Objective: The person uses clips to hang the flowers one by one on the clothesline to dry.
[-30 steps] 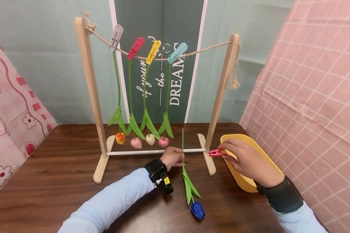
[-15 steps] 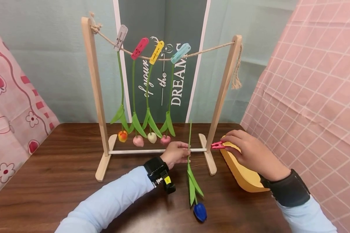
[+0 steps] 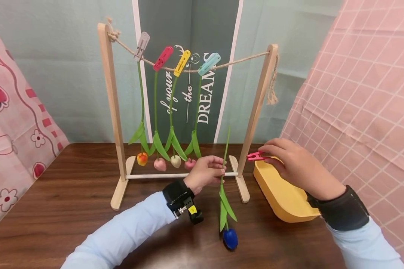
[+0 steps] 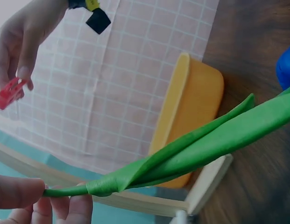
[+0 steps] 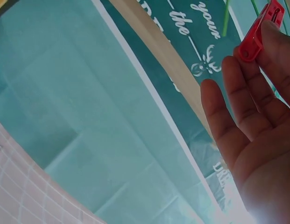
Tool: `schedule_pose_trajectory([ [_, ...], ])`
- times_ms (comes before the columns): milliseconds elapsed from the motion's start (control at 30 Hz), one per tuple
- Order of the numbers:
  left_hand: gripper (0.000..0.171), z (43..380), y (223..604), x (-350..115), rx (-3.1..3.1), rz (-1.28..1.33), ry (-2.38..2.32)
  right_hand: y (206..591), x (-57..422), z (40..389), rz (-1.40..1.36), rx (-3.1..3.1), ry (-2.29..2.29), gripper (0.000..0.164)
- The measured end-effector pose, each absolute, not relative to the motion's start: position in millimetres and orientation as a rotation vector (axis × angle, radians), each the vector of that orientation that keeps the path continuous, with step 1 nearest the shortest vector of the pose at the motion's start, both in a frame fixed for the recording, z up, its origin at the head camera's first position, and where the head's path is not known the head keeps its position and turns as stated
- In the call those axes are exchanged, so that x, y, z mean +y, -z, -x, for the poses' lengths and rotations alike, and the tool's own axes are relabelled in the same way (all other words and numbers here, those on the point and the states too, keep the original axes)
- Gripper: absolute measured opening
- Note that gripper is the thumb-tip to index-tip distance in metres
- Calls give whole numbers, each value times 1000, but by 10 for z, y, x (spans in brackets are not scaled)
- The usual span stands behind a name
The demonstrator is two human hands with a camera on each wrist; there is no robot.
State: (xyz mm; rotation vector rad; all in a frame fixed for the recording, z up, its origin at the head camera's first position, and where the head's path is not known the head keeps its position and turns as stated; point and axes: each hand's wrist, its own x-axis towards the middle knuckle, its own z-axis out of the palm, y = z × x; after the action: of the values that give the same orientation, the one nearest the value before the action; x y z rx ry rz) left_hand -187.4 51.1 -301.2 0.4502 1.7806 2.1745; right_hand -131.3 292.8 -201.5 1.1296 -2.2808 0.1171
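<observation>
My left hand [image 3: 207,172] pinches the green stem of a blue artificial tulip [image 3: 230,238], in front of the rack's low white bar. The bloom hangs downward and the bare stem end points up. In the left wrist view, thumb and fingers hold the stem just beside the leaves [image 4: 196,149]. At the right, my right hand [image 3: 297,170] pinches a red clothespin [image 3: 256,156] between thumb and fingertips, above the yellow basket [image 3: 282,194]. In the right wrist view the clothespin [image 5: 261,30] sits at the fingertips, its other fingers spread.
A wooden rack [image 3: 112,101] carries a sagging rope [image 3: 239,59]. Grey, red, yellow and light blue clothespins [image 3: 208,64] hold several tulips upside down on it, among them an orange one [image 3: 142,158]. The rack's right foot [image 3: 240,186] stands between the blue tulip and the basket.
My left hand has moved right and slightly up with the blue tulip. My right hand has risen with the red clothespin, away from the basket. The head view has shifted slightly.
</observation>
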Motion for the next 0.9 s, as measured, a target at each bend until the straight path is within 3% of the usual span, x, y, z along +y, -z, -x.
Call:
schedule_pose_trajectory([
  [100, 28, 1826, 2933, 505, 1820, -508, -2179, 1923, 2906, 1309, -1150, -2255, -105, 46],
  [267, 24, 1758, 2810, 496, 1898, -587, -2186, 1771, 2864, 1296, -1172, -2217, -79, 21],
  [433, 22, 1728, 2730, 483, 1928, -656, -2200, 1653, 2825, 1274, -1169, -2204, -41, 42],
  [900, 22, 1765, 2537, 473, 1996, -804, -2280, 1307, 2709, 1303, -1172, -2152, 44, 40],
])
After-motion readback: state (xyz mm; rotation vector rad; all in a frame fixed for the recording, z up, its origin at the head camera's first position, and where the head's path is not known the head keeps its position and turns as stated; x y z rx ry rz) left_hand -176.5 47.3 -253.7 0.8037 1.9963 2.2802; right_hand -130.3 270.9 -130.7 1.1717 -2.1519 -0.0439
